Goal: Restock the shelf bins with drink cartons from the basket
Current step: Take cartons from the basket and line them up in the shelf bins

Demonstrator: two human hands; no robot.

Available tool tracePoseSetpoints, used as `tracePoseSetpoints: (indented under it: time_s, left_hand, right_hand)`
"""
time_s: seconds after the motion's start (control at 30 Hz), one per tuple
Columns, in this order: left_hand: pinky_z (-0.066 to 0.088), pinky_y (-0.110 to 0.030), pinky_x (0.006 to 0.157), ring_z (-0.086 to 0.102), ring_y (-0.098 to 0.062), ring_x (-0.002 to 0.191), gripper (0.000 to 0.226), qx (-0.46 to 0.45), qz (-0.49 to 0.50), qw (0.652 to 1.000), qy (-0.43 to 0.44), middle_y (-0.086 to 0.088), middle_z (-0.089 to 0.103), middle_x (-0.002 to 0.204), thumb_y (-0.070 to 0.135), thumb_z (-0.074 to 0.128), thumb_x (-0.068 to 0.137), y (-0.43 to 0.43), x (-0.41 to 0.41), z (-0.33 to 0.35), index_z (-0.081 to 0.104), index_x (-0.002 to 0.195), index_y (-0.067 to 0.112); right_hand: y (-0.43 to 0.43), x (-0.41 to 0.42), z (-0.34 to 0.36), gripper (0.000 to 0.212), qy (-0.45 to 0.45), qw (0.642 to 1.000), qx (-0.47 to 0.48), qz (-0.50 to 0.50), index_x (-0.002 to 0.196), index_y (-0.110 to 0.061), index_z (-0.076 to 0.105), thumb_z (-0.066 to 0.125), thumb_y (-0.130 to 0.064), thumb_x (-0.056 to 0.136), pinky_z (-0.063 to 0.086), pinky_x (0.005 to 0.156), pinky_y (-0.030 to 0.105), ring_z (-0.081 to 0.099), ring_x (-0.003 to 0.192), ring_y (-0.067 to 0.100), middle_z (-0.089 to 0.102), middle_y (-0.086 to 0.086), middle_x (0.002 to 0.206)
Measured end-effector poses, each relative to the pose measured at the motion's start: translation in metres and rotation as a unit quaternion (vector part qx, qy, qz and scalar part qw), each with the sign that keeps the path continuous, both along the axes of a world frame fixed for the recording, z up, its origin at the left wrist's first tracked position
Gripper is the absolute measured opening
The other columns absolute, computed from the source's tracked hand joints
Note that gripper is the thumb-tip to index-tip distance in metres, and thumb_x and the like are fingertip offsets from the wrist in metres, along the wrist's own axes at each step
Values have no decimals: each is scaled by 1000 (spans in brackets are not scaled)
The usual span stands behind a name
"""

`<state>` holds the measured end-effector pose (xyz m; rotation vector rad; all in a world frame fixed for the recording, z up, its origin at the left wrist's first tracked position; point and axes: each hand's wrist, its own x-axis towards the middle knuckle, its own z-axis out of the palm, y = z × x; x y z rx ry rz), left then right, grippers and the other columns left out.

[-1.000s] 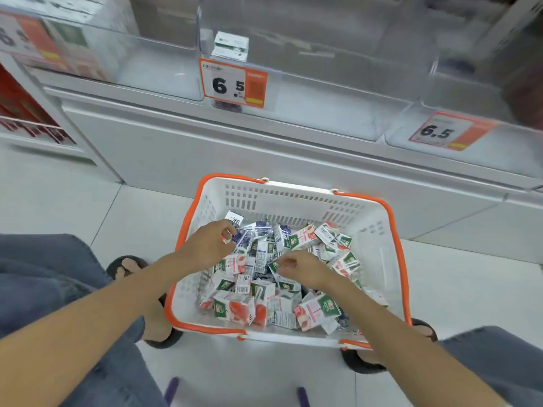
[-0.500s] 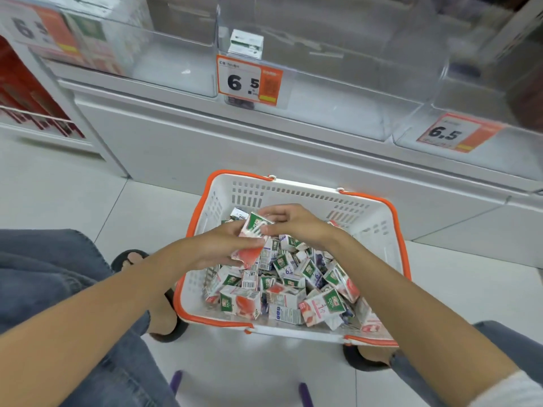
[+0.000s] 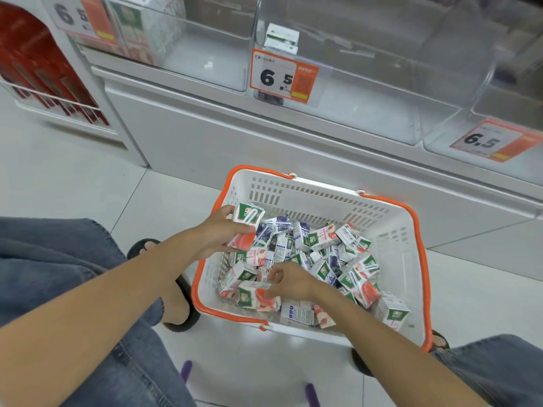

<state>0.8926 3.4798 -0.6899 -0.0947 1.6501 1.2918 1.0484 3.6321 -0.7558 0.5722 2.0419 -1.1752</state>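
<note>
A white basket with an orange rim [image 3: 317,198] stands on the floor and holds several small drink cartons [image 3: 323,257] in a loose heap. My left hand [image 3: 220,233] grips a peach carton [image 3: 246,227] above the basket's left side. My right hand [image 3: 289,282] reaches into the near left part of the heap and pinches another peach carton [image 3: 258,298] lying there. Clear shelf bins [image 3: 367,83] run along the top; the middle one holds a single white and green carton [image 3: 280,38].
Orange price tags [image 3: 283,76] hang on the bin fronts. The left bin [image 3: 141,33] has cartons stacked in it. A red display rack [image 3: 38,71] stands far left. My knees in jeans and sandalled feet flank the basket on the white tiled floor [image 3: 132,195].
My right hand has dropped from the carton at the basket's back down to the near heap and closed on another carton. My left hand keeps its carton, now higher and further left.
</note>
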Motion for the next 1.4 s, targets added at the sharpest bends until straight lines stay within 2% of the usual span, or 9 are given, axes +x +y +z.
tracePoseSetpoints:
  time_s: [0.13, 0.37, 0.57, 0.7, 0.83, 0.97, 1.13, 1.3, 1.4]
  left_hand:
    - [59, -40, 79, 65, -24, 108, 48, 25, 48, 998, -24, -4, 65, 122, 11, 73, 84, 6, -6, -1, 52, 126, 22]
    - [59, -39, 79, 66, -25, 106, 59, 116, 130, 983, -50, -10, 66, 122, 38, 74, 80, 24, -6, 27, 51, 128, 14]
    - [58, -38, 82, 70, -20, 87, 42, 206, 94, 974, 6, -6, 75, 92, 22, 79, 70, 29, -7, 66, 66, 110, 15]
    - [49, -42, 96, 69, -25, 93, 40, 193, 67, 975, 89, -9, 73, 98, 7, 76, 79, 16, -34, 100, 62, 116, 10]
    - [56, -29, 66, 69, -18, 84, 65, 185, 16, 953, 237, -13, 69, 104, -4, 82, 69, 0, -71, 145, 51, 123, 13]
    - [54, -24, 60, 68, -11, 89, 115, 170, 8, 928, 331, -1, 60, 118, 13, 91, 61, -16, -118, 182, 18, 147, 36]
    - [34, -31, 106, 35, -14, 136, 129, 59, -8, 849, 526, 2, 33, 150, 54, 90, 49, -34, -186, 195, 13, 151, 37]
    - [18, -45, 118, 23, -21, 143, 116, -149, -65, 696, 699, -2, 33, 154, 77, 70, 56, -38, -256, 184, 24, 150, 28]
    - [0, -55, 118, 4, -20, 150, 127, -256, -151, 661, 689, 0, 17, 161, 91, 54, 52, -39, -293, 177, 10, 154, 29]
  right_hand:
    - [53, -18, 41, 28, 58, 996, 5, -63, 91, -17, 77, 75, -42, 79, 49, 62, 22, 54, 59, 16, 70, 6, 77]
    - [76, -67, 124, 33, 217, 923, -171, -269, 119, -13, 68, 70, -18, 87, 55, 88, 29, 68, 95, 20, 73, 9, 109]
    - [23, -100, 160, 35, 232, 954, -83, -171, 120, -15, 65, 62, -6, 87, 40, 109, 44, 57, 118, 24, 63, 11, 126]
    - [15, -137, 200, 59, 253, 926, -204, -193, 144, -23, 38, 55, -4, 90, 51, 90, 32, 58, 109, 19, 54, 14, 127]
    - [4, -183, 243, 90, 265, 952, -143, -57, 150, -28, 23, 76, -6, 80, 54, 87, 30, 66, 99, 17, 67, 8, 116]
    - [-6, -227, 289, 63, 319, 939, -126, -22, 128, -17, 54, 82, -10, 72, 56, 74, 28, 70, 88, 19, 73, 8, 103]
    - [-6, -287, 315, 67, 440, 882, -45, -160, 122, -12, 48, 87, -19, 68, 58, 77, 34, 71, 87, 19, 70, 8, 105]
    - [3, -363, 294, 75, 492, 834, 68, -240, 120, -20, 48, 90, -32, 60, 48, 64, 14, 63, 85, 1, 63, -7, 111]
    - [11, -417, 275, 40, 507, 812, 135, -257, 80, -35, 50, 87, -33, 64, 48, 72, 19, 61, 80, 5, 67, -2, 108]
